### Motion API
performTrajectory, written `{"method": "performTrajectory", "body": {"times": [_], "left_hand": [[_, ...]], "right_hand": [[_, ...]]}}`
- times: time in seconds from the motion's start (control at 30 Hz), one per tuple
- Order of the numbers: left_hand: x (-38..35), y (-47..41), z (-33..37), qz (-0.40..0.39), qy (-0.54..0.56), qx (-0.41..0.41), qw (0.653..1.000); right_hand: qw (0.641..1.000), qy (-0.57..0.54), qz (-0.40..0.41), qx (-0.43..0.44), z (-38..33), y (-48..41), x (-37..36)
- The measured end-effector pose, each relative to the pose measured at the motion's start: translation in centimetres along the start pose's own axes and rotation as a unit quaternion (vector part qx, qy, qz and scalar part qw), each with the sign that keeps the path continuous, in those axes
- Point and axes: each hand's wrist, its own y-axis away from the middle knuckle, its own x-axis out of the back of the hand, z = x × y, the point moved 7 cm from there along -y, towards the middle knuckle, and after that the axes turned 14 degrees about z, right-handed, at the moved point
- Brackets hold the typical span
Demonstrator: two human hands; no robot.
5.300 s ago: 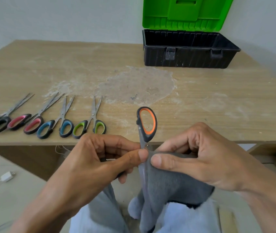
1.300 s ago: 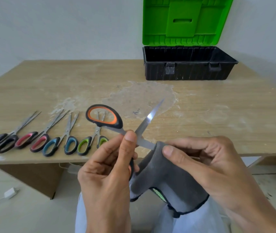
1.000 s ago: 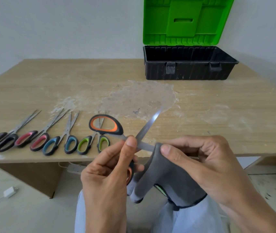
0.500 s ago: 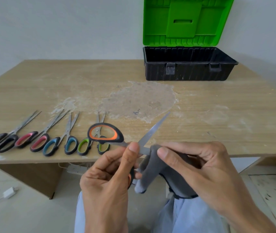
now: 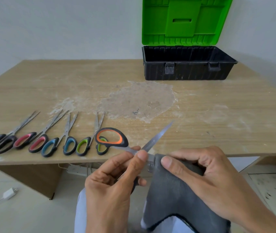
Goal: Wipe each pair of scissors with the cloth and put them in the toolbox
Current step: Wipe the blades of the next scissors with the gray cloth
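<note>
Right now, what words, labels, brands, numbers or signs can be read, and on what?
None can be read.
The toolbox and its green lid: moulded ribs only, no lettering.
The orange-handled scissors, the row of scissors, the cloth: no print visible.
A small dark mark on the table: too small to read.

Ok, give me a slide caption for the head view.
Left hand holds the opened orange-handled scissors; right hand pinches the grey cloth over one blade.
</note>
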Motion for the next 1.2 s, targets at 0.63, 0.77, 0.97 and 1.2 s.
{"method": "performTrajectory", "body": {"times": [0.63, 0.77, 0.97, 1.2], "left_hand": [[-1.1, 0.9, 0.5, -0.007, 0.002, -0.038, 0.999], [-0.6, 0.3, 0.1, 0.002, 0.019, 0.015, 1.000], [-0.8, 0.1, 1.0, -0.013, 0.009, 0.017, 1.000], [-0.7, -0.2, 2.2, -0.017, 0.016, 0.010, 1.000]], "right_hand": [[0.999, 0.008, 0.029, 0.012, -1.0, 0.7, -0.2], [0.999, 0.030, 0.010, 0.006, -0.8, 0.7, 0.4], [0.999, 0.018, -0.002, 0.026, -1.2, 0.3, 1.1], [0.999, 0.002, -0.024, 0.038, -2.6, -1.0, 0.0]]}}
